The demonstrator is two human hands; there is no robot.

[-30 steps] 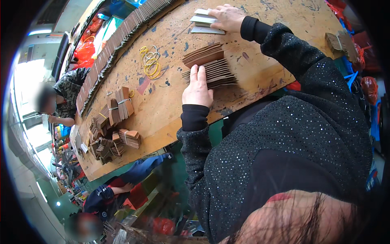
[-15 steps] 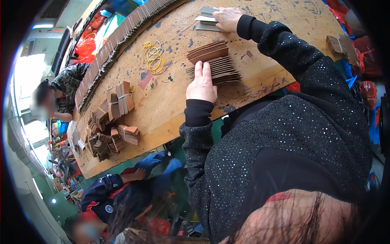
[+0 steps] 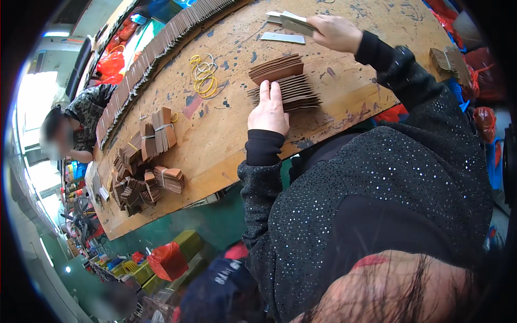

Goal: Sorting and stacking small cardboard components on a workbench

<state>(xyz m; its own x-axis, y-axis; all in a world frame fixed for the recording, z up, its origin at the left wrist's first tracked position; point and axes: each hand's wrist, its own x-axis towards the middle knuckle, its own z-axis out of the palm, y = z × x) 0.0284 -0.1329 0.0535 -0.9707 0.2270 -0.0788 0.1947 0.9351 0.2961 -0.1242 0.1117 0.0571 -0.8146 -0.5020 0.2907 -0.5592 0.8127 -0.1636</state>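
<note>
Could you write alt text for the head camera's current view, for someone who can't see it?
A bare-handed person's left grip rests on rows of brown pieces at a stained wooden table while the right grip holds thin grayish pieces. Brown bundles lie at the left.

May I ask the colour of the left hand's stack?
The stack is brown, best in the head view.

Thin brown rectangular pieces (image 3: 296, 93) stand packed in two leaning rows, near; flat greyish strips (image 3: 296, 25), gripped at their right end, slant farther away.
</note>
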